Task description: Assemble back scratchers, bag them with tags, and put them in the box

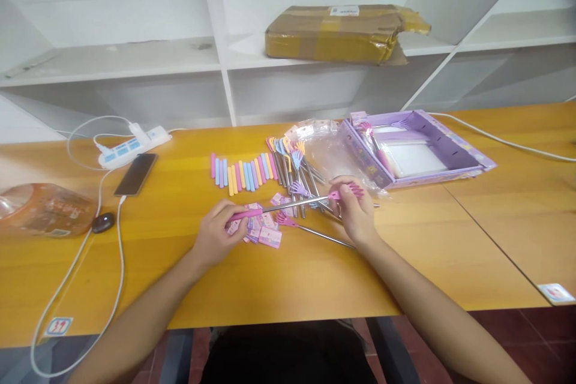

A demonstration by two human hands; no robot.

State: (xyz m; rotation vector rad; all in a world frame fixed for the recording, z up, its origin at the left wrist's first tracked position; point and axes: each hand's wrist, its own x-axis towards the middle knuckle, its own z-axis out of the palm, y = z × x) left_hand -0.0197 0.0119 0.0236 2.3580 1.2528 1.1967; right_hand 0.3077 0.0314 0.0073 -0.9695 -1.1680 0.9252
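Between my two hands a pink back scratcher (294,203) with a metal rod is held nearly level above the table. My left hand (219,229) is closed around its pink handle, and my right hand (353,210) grips it by the pink claw head. Below it lie small printed cards (269,236) and a loose pink-headed scratcher rod (324,236). Behind, more scratcher rods (288,159) with coloured claw heads are heaped. To their left, loose handle sleeves (243,175) in pink, blue, yellow and purple lie in a row.
A purple display box (443,174) holding a few scratchers stands at the right, beside clear plastic bags (330,147). At the left are a phone (136,174), power strip (135,147), white cable, dark mouse-like object (103,222) and orange bag (49,210). A taped carton (333,33) sits on the shelf.
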